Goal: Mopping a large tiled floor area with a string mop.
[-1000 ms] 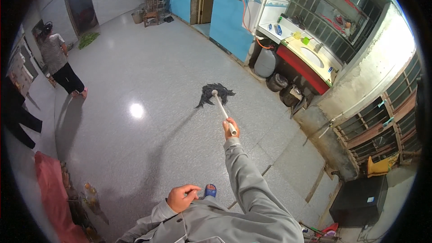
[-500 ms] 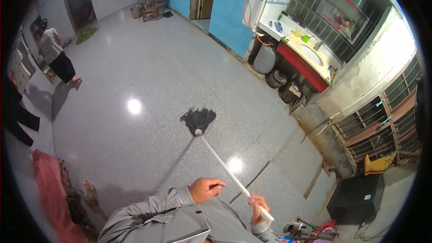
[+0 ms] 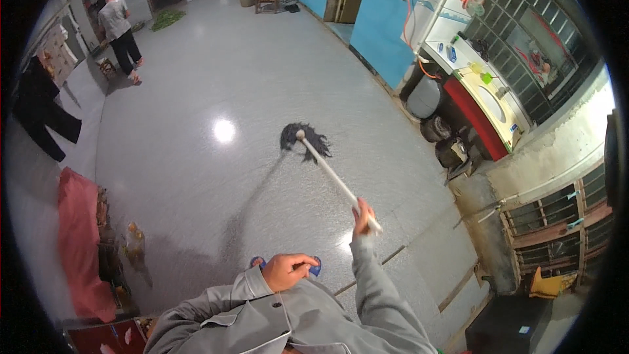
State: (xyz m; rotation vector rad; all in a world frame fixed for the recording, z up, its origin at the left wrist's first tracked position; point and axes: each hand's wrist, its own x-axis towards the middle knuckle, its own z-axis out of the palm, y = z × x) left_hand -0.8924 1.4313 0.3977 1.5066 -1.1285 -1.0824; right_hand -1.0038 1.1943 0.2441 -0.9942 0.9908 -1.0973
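A mop (image 3: 337, 183) with a white handle and a dark, stringy head reaches out over the grey floor. My right hand (image 3: 362, 217) is wrapped round the handle near its upper end, with the arm stretched forward. The mop head lies on the floor ahead, its strands trailing to the right and toward me. My left hand (image 3: 286, 271) is held in front of my body with its fingers curled together, and nothing shows in it. Below that hand, the toes of my blue slippers (image 3: 315, 265) peek out.
Far left, a person (image 3: 120, 33) stands near a green leafy pile (image 3: 168, 19). At right are a washbasin counter (image 3: 488, 105), a grey container (image 3: 424, 97) and dark pots (image 3: 452, 152). A red cloth (image 3: 78, 242) hangs at left; a black box (image 3: 508, 324) stands lower right.
My right hand has pushed forward with the handle, and the mop head's strands have swung from pointing away to trailing toward me. The view has shifted; the far person has turned.
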